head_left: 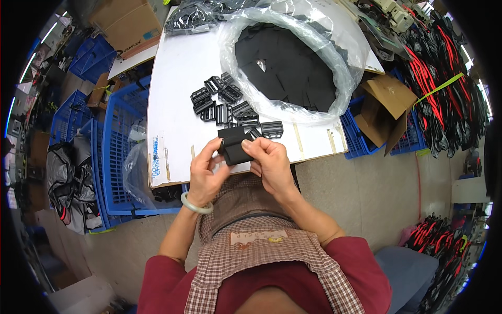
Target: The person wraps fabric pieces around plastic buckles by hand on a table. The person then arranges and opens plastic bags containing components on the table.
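Black strap piece (234, 148) sits btwn both hands, just over the near edge of the white table (172, 78). Left hand (205, 175) fingers pinched on its left side, pale bangle (196, 205) at wrist; right hand (269, 162) fingers closed on its right/top edge. Just beyond: loose pile of black plastic buckles (230, 104) on table. Farther back, clear plastic bag (293, 63) w/ black fabric pieces. Blue crates (112, 157) at left.

The hands (238, 167) hide much of the black strap piece (234, 146).
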A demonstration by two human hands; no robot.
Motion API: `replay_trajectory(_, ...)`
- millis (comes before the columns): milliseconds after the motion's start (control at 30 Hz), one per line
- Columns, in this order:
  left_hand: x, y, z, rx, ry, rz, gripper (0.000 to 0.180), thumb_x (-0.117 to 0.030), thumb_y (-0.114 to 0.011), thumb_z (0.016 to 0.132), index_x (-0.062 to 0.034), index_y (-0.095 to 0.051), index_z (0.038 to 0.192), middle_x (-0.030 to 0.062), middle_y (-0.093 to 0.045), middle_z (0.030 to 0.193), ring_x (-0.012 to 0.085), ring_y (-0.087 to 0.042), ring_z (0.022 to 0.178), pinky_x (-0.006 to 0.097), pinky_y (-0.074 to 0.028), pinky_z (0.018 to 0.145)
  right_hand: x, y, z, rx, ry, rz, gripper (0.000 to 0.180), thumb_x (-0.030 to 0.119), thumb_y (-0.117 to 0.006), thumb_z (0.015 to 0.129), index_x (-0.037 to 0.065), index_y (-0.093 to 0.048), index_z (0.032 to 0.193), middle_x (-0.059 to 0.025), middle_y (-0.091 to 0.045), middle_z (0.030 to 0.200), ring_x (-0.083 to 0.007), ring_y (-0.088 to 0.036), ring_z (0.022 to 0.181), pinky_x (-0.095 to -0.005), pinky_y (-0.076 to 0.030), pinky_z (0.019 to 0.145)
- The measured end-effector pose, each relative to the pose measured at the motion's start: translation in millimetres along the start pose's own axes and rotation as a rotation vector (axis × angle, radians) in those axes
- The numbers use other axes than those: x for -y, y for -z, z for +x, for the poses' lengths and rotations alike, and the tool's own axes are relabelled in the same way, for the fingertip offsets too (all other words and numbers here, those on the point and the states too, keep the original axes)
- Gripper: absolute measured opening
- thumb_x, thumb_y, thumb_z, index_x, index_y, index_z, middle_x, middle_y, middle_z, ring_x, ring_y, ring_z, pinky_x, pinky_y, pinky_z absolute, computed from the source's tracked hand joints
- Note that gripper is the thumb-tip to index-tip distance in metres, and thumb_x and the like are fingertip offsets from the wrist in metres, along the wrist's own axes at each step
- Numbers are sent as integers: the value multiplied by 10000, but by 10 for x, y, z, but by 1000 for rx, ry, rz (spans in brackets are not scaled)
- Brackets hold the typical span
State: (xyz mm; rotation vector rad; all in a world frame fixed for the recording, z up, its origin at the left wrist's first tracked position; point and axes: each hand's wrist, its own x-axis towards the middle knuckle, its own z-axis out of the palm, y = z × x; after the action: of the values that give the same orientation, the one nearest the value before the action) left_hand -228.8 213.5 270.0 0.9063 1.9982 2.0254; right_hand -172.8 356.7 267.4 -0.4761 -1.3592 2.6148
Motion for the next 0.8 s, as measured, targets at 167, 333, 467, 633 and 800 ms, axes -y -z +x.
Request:
replay_trajectory(167,-28,-22,13,-28,150,-219,649,103,-665,751,45,-346,1313,156,-559,1122,182,-585,991,283,-515,851,69,-20,36,-69,263,-235,222,171,-687,851,20,-563,745,27,-525,628,-17,-426,509,-169,-327,438)
replay_trajectory(333,-81,18,-28,-1,241,-261,648,105,-652,766,57,-333,1329,152,-612,1036,178,-625,895,239,-529,784,127,89,161,165,406,-635,134,93,-671,834,0,-576,819,9,-572,712,-16,-486,593,-173,-379,501)
replay_trajectory(467,-58,289,-168,18,285,-126,470,48,-666,793,77,-485,1226,181,-640,1045,141,-640,831,213,-544,727,108,40,382,213,323,-558,138,129,-657,839,10,-593,811,9,-571,672,-29,-474,543,-194,-386,482)
replay_trajectory(633,-43,1431,-485,-355,436,127,395,-3,-660,790,59,-553,1165,114,-666,961,137,-641,806,250,-544,690,364,640,1529,-392,788,-1376,281,178,-676,762,39,-600,995,-124,-614,901,-326,-634,763,-413,-502,650)
replay_trajectory(800,572,2256,-1057,-284,263,1384,564,-129,-775,654,42,-566,1149,195,-579,1157,302,-553,1057,362,-452,881,227,804,1899,-314,455,-1794,432,216,-703,722,74,-526,1090,-160,-546,1026,-422,-616,833,-504,-502,704)
